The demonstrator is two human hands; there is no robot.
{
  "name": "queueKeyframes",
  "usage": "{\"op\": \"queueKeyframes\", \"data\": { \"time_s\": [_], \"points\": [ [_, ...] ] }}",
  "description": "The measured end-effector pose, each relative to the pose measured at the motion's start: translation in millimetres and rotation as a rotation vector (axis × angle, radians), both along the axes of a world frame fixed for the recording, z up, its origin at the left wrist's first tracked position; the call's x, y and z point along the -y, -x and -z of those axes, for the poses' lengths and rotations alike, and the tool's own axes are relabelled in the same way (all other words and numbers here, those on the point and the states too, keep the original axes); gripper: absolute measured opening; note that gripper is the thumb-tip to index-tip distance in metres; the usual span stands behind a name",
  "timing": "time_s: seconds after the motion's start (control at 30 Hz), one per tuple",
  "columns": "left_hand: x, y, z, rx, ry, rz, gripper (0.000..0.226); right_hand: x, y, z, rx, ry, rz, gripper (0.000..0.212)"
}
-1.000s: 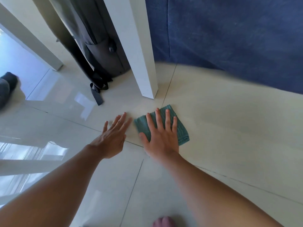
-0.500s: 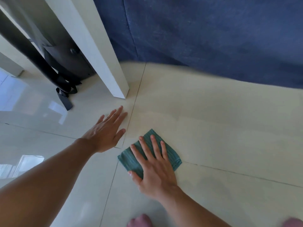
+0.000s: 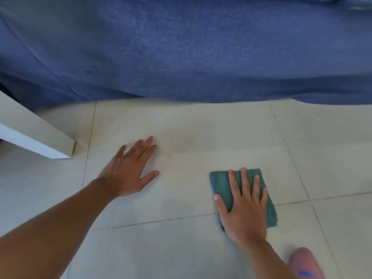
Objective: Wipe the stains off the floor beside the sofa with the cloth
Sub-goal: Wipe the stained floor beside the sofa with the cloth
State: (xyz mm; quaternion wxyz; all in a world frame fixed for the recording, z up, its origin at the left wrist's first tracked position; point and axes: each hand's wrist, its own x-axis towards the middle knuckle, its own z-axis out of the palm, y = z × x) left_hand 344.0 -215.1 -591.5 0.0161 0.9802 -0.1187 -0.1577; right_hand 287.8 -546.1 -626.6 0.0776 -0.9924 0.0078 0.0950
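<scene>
A folded teal cloth [image 3: 218, 182] lies flat on the pale tiled floor [image 3: 191, 133] in front of the blue sofa [image 3: 181, 47]. My right hand [image 3: 244, 206] presses down on the cloth with fingers spread, covering most of it. My left hand [image 3: 128, 168] rests flat on a bare tile to the left, fingers apart, holding nothing. A faint duller patch shows on the tile between the hands and the sofa; I cannot make out distinct stains.
A white table leg [image 3: 40, 135] stands on the floor at the left edge. The sofa's blue fabric fills the whole upper half. A pink shoe tip [image 3: 306, 264] shows at the bottom right. Dark grout lines cross the tiles.
My right hand has slid the cloth to the right, away from the table leg. The view has swung right, so the dark bag is out of sight. My left hand stays flat on the floor.
</scene>
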Motion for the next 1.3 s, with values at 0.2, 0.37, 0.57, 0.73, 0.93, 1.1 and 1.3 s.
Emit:
{"op": "queueKeyframes", "data": {
  "time_s": [0.2,0.37,0.57,0.73,0.93,1.1,1.3],
  "points": [
    [-19,9,0,0.035,-0.028,-0.055,0.085,35,-97,1,-0.031,0.011,0.242,0.079],
    [-50,42,-2,0.027,-0.022,-0.152,0.088,29,-179,-5,-0.094,0.036,0.279,0.077],
    [-64,65,-4,-0.006,0.000,-0.266,0.089,-44,-212,-4,-0.071,0.024,0.151,0.077],
    [-69,69,-3,-0.008,0.028,-0.299,0.080,-151,-179,-2,-0.047,0.002,-0.106,0.078],
    [-86,85,-2,-0.014,0.078,-0.362,0.071,-229,-79,-3,-0.020,-0.121,-0.347,0.077],
    [-90,80,1,-0.001,0.085,-0.362,0.073,-206,-24,-5,-0.019,-0.164,-0.374,0.073],
    [-58,41,-6,0.198,0.099,-0.254,0.062,-177,-26,-22,0.005,-0.519,-0.237,0.054]
  ]
}}
